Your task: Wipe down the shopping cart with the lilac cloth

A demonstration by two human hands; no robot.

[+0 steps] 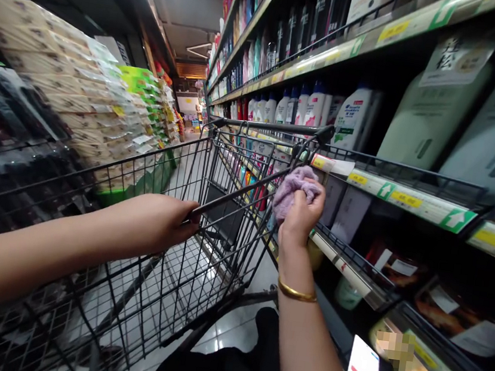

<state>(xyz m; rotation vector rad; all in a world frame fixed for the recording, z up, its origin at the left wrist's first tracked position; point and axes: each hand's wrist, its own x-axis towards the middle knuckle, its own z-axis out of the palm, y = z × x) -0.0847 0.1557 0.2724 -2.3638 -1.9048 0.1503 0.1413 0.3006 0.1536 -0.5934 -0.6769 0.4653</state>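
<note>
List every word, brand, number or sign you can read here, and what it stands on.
"head & shoulders": white bottle.
"松": tag on the pale green bottle; the character above is unclear.
White arrow: green shelf signs.
Too blurred or small: yellow price labels, stacked packs, lit screen, remaining bottle text.

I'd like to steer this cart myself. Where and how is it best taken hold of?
I'd take the raised bar at the far end, from above, palms down. It looks long and straight and stands above the wire basket, so there should be room to wrap around it. Favour its middle: the right end seems close to the shelves.
</note>
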